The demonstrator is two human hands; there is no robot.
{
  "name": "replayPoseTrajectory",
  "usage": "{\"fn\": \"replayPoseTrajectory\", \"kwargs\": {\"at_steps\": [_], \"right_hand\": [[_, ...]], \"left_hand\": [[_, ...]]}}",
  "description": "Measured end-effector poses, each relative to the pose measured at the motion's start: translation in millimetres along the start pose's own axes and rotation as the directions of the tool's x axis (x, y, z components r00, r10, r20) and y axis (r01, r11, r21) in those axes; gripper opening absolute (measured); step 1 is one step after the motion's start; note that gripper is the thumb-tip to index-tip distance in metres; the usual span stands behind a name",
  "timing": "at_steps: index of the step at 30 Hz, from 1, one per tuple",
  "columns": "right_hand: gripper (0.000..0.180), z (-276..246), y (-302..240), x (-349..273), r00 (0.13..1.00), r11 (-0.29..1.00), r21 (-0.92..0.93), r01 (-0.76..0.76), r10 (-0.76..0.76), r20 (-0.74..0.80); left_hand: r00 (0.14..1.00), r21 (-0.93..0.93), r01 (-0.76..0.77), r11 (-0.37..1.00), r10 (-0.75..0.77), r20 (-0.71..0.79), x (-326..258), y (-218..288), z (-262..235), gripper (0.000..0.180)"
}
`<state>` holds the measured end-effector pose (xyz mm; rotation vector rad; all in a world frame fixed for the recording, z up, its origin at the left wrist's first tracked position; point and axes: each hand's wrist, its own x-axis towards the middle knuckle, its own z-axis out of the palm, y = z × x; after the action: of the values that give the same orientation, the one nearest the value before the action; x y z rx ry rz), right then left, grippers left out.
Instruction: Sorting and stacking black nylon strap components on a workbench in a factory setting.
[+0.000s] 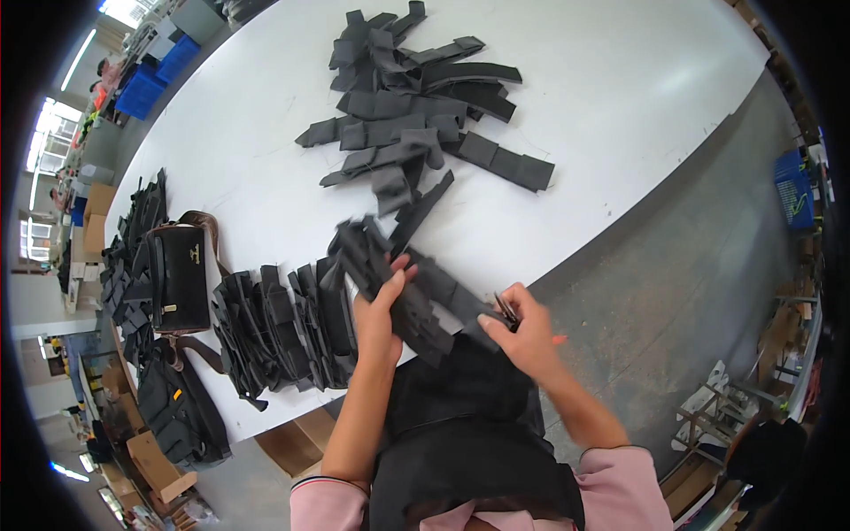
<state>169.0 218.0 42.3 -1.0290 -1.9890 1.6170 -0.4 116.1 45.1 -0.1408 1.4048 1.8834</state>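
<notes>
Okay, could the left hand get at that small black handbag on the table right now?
Probably not straight away: the left hand is gripping a black strap piece, and a row of black fabric pieces lies between it and the handbag.

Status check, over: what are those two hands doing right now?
Left hand grips black strap piece. Right hand pinches small snips at its end. Nothing blocking.

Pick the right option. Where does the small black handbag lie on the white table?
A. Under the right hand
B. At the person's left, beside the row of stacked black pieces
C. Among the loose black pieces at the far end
B: the black handbag lies left of the stacked pieces.
</notes>
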Motion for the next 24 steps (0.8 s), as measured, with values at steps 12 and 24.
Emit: {"fn": "replayPoseTrajectory", "kwargs": {"at_steps": [12,24], "right_hand": [[0.020,76,16,-57,0.463,0.160,0.435,-0.886,0.368,0.807],[0.019,65,-6,-23,0.927,0.993,0.105,0.062,-0.096,0.363]], "left_hand": [[0.968,-0.122,0.106,0.987,-0.130,-0.213,-84,-9,-74,0.039],[0.919,0.093,0.033,0.995,0.006,-0.393,-89,-8,-91,0.033]]}}
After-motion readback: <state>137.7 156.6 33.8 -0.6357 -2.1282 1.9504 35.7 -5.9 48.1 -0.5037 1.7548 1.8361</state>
